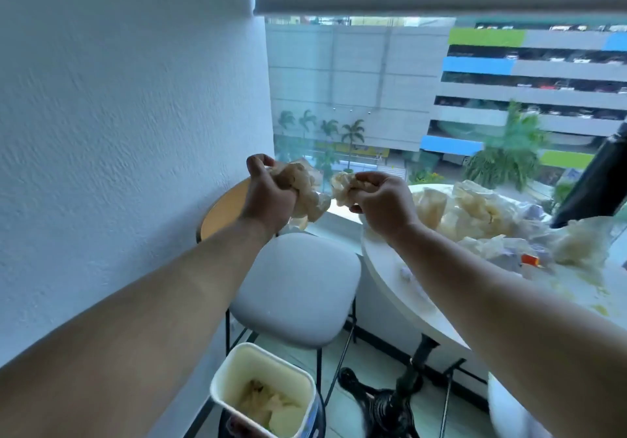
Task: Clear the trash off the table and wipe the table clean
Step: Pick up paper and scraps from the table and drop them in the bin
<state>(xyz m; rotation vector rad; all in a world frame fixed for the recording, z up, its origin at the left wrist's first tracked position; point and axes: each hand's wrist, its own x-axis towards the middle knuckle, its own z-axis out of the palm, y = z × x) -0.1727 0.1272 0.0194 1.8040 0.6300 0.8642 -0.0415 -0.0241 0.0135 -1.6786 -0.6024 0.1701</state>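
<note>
My left hand (268, 193) grips a crumpled wad of beige paper (307, 190) in the air above the white chair. Beside it, my right hand (383, 200) pinches a second crumpled paper wad (341, 186), just left of the table's edge. The round white table (390, 268) on the right carries a heap of crumpled wrappers and plastic (481, 210), a small orange scrap (530, 260) and yellowish smears. A white bin (263, 390) with some trash inside stands on the floor below my left forearm.
A white-cushioned chair (295, 288) with a wooden back stands between the wall and the table. The table's black pedestal foot (386, 400) is on the floor. A white wall fills the left; a window lies behind. A dark post (597, 180) leans at the right.
</note>
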